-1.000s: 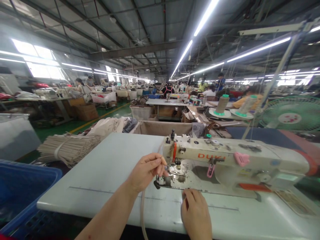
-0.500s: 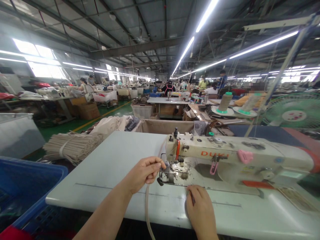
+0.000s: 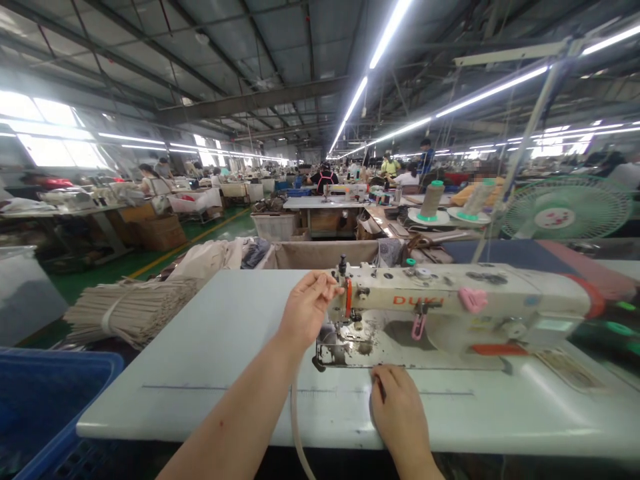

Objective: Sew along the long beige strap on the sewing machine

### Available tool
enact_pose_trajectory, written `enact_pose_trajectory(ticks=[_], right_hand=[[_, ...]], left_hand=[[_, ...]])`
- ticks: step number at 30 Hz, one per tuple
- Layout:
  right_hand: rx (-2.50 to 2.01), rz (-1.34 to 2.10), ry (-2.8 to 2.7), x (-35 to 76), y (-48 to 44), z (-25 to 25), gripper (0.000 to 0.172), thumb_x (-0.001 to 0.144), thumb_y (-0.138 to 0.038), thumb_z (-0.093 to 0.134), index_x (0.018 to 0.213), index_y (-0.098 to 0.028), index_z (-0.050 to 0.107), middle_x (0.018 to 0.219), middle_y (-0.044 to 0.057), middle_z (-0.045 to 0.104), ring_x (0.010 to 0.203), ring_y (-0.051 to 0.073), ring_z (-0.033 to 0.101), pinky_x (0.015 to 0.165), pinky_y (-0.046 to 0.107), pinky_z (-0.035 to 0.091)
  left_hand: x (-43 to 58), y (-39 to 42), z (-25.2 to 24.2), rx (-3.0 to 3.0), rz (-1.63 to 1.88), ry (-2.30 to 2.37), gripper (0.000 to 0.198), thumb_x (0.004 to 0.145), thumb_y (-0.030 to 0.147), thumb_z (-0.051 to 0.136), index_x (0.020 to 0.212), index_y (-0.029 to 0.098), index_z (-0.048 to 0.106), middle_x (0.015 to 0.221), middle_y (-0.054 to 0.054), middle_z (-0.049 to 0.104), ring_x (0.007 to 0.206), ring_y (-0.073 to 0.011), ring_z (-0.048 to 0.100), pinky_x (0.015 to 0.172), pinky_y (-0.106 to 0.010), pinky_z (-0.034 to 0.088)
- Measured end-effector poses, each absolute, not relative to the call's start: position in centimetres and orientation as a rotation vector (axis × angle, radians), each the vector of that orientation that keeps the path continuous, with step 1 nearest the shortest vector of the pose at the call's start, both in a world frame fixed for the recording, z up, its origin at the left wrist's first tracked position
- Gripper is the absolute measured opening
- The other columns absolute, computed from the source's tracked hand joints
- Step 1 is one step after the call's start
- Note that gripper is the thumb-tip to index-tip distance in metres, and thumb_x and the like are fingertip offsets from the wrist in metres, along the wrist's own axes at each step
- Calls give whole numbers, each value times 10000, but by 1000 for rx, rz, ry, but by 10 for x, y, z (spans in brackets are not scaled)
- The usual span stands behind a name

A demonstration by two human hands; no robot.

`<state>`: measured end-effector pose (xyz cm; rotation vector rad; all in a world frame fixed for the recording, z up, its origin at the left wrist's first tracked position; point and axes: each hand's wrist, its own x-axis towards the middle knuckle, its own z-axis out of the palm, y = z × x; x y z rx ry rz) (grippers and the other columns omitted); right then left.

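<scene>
My left hand (image 3: 309,308) is raised at the needle end of a white sewing machine (image 3: 485,300), beside its orange thread lever guard (image 3: 349,298). The thumb and fingertips are pinched together; what lies between them is too small to make out. Below that wrist, a narrow beige strip (image 3: 295,423) hangs over the table's front edge; its upper end is hidden behind my forearm. My right hand (image 3: 401,417) rests on the pale table (image 3: 240,333) in front of the machine bed, fingers curled around a small dark object (image 3: 382,390), mostly hidden.
A blue plastic basket (image 3: 55,400) stands at the left. Beyond the table lie a tied bundle of beige strips (image 3: 130,310) and a cloth-lined bin (image 3: 325,255). Thread cones (image 3: 432,200) and a green fan (image 3: 565,210) stand behind the machine. Several people work farther off.
My left hand has risen from beside the needle plate to the upper front of the machine head. My right hand stays in place on the table. The view has shifted slightly right.
</scene>
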<state>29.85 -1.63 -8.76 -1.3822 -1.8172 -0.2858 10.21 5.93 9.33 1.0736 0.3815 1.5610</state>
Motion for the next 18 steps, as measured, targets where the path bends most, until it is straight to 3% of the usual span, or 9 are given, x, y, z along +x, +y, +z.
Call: enact_pose_trajectory(ticks=[2,4,8,14,18], right_hand=[[-1388,-285,-1816,298,-17,-86,137,913,-104,515,937,-204,606,909,100,650,886,283,620,798,444,544],[-1397,-283,-1817,297,-18,-85,147,910,-91,511,938,-202,604,905,98,645,885,284,618,797,447,541],[-1400,-268,-1828,296,-19,-85,146,905,-83,517,940,-199,598,925,105,639,899,288,612,792,450,542],[-1415,-238,-1824,297,-19,-86,155,897,-74,531,950,-204,597,930,99,640,900,282,607,803,447,536],[-1426,-241,-1818,296,-19,-86,158,877,-74,558,957,-202,602,916,87,644,888,278,607,814,450,535]], left_hand=[[103,66,95,1189,1601,518,258,881,419,721,803,177,675,592,56,401,547,-90,389,624,-246,433],[100,70,98,1430,1621,722,271,920,428,643,796,188,646,614,43,428,557,-106,374,590,-252,375],[80,64,108,2117,1591,1121,275,991,361,498,792,207,608,777,-29,591,762,-177,538,736,-299,412],[17,56,99,2463,1729,1618,271,1014,286,432,844,203,625,796,-53,610,791,-207,562,775,-325,412],[-3,52,76,2470,1323,1629,251,983,300,492,842,211,680,856,-56,651,843,-215,596,816,-334,435]])
